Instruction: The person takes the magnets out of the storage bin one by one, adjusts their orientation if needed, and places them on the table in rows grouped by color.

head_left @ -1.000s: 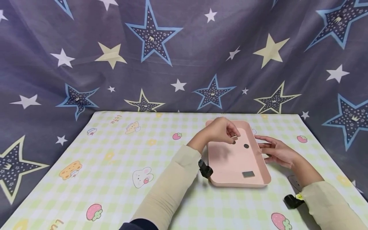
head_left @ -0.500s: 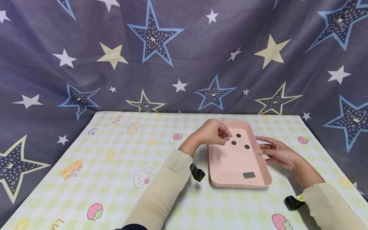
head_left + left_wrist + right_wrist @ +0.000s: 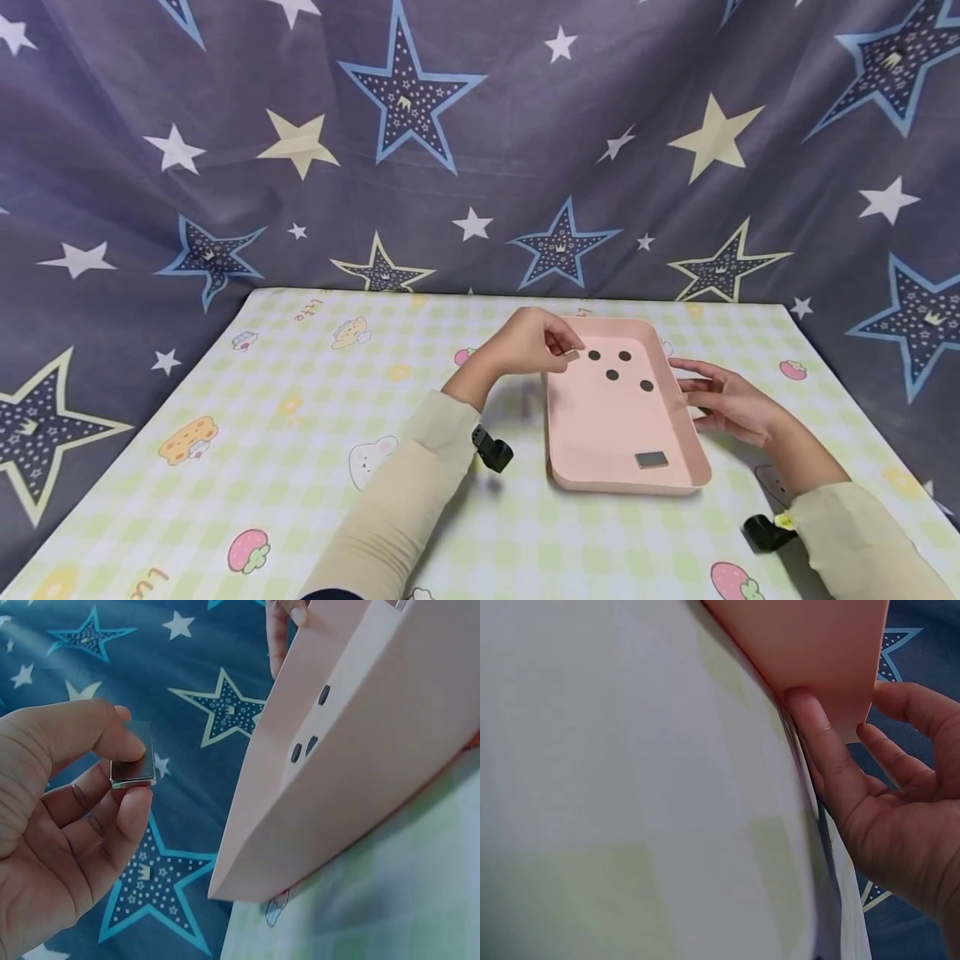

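My left hand [image 3: 531,340] pinches a small shiny rectangular metal block [image 3: 135,771] between thumb and fingers, over the left rim of a shallow pink tray [image 3: 592,433]. Several flat black discs, such as the black disc [image 3: 647,386], lie spread on the tray floor toward its far end. A grey rectangular piece [image 3: 652,459] sits near the front right corner inside. Against the outer right wall of the tray, my right hand [image 3: 731,407] rests with extended fingers; in the right wrist view a fingertip [image 3: 810,711] touches that wall low down.
The tray stands on a table with a green and white checked cloth [image 3: 285,492] printed with cartoon figures. Behind the table hangs a dark curtain [image 3: 480,100] patterned with stars. A small black camera [image 3: 492,450] is strapped at the left wrist.
My left hand has moved left from over the tray floor to its left rim, carrying the metal block, and more black discs show. My right hand stays at the right wall.
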Action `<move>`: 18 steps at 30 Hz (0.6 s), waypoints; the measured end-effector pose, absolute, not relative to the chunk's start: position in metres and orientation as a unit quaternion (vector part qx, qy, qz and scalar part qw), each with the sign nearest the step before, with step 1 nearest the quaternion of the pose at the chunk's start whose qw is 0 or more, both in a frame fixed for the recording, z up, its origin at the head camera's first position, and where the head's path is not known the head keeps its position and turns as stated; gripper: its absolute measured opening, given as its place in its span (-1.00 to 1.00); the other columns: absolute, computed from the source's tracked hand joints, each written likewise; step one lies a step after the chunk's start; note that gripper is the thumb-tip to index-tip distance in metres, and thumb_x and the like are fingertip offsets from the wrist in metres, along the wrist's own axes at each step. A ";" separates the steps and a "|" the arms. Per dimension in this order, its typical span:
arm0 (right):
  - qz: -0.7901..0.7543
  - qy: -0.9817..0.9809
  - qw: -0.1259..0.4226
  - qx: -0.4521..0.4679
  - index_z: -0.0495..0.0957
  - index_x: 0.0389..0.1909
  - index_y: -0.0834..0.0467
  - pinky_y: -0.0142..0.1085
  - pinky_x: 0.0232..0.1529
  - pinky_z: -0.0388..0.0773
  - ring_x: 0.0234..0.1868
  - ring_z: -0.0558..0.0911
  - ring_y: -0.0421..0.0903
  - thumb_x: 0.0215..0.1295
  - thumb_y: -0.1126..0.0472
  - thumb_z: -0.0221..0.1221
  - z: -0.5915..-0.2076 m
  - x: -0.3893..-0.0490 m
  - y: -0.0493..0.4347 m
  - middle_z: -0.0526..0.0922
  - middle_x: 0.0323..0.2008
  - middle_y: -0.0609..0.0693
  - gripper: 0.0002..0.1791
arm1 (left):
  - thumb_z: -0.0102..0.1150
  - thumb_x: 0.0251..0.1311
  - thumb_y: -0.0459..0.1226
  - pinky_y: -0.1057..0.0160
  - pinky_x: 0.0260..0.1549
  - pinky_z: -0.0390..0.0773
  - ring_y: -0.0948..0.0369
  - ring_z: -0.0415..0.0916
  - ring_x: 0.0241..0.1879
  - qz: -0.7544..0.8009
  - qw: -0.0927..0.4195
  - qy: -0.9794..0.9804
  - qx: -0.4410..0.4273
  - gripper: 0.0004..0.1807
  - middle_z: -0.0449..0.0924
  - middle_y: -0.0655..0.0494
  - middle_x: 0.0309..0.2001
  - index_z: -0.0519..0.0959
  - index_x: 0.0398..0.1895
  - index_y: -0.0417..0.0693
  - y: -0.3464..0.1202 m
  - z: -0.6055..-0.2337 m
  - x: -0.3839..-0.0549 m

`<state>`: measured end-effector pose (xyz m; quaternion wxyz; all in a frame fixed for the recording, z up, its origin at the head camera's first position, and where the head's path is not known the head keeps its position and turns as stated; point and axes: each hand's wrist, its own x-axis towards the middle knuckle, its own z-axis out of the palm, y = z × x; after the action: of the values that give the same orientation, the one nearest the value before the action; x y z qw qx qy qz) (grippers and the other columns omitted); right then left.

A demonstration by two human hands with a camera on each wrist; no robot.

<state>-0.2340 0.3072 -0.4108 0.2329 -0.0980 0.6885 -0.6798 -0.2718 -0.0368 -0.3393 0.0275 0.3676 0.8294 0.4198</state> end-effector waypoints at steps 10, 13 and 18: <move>-0.686 0.680 0.234 -0.108 0.23 0.43 0.01 -0.12 -0.16 0.66 -0.04 0.67 -0.05 0.40 0.38 0.10 -0.411 -0.234 0.308 0.59 0.04 -0.03 -0.38 | 0.34 0.04 -0.43 0.36 -0.34 0.59 0.31 0.58 -0.44 0.430 0.006 0.830 0.356 -0.87 0.70 0.15 -0.42 0.75 -0.31 -0.18 -0.061 -0.342 -0.273; -0.688 0.678 0.234 -0.110 0.23 0.43 0.02 -0.12 -0.16 0.66 -0.04 0.67 -0.05 0.41 0.38 0.09 -0.411 -0.233 0.308 0.59 0.04 -0.04 -0.39 | 0.34 0.03 -0.43 0.35 -0.33 0.59 0.33 0.59 -0.45 0.424 -0.003 0.835 0.352 -0.86 0.71 0.12 -0.42 0.76 -0.30 -0.18 -0.070 -0.345 -0.274; -0.688 0.677 0.236 -0.112 0.23 0.43 0.02 -0.11 -0.14 0.65 -0.03 0.66 -0.05 0.42 0.39 0.08 -0.412 -0.233 0.307 0.59 0.04 -0.04 -0.39 | 0.31 -0.01 -0.49 0.36 -0.37 0.58 0.34 0.59 -0.44 0.410 -0.005 0.848 0.335 -0.80 0.72 0.01 -0.39 0.76 -0.28 -0.17 -0.084 -0.352 -0.276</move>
<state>-0.2330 0.3075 -0.4123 0.2355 -0.1123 0.6770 -0.6882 -0.2762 -0.0839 -0.3523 -0.0051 0.3348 0.8483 0.4103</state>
